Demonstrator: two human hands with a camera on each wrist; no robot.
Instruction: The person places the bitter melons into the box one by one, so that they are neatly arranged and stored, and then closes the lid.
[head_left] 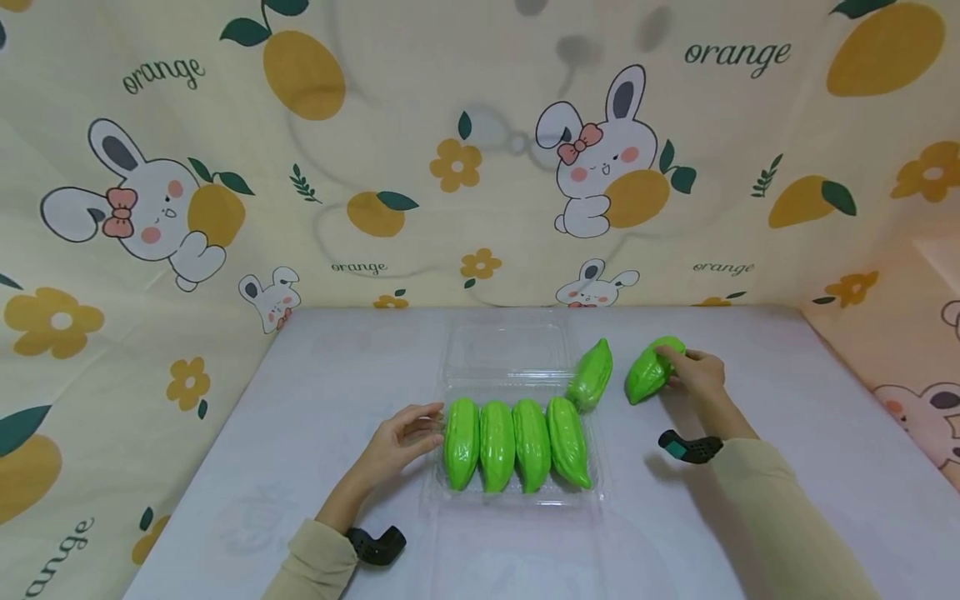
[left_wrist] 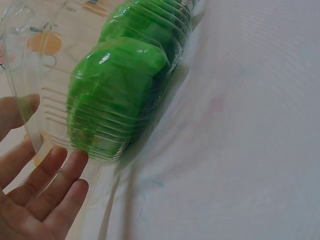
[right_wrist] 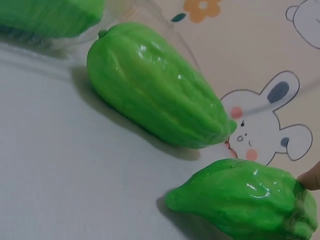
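Observation:
Beside the container, my right hand [head_left: 697, 371] pinches a glossy green gourd-like vegetable [head_left: 647, 375] with a pointed end, low over the table. In the right wrist view, the tip of this held gourd [right_wrist: 245, 197] points left. My left hand [head_left: 405, 437] is at the left side of a clear plastic container [head_left: 525, 497], its extended fingers [left_wrist: 75, 165] touching the ribbed wall. Several similar gourds [head_left: 497, 446] stand side by side in the container. Another gourd [right_wrist: 155, 85] lies at the back right corner of the container, its tip pointing away.
The container's clear lid [head_left: 506, 346] is folded back toward the wall. A white-covered table [head_left: 300, 417] carries everything. Behind it and at the sides hangs a cloth [head_left: 420, 75] printed with rabbits and oranges. A black band [head_left: 378, 546] is on the left wrist.

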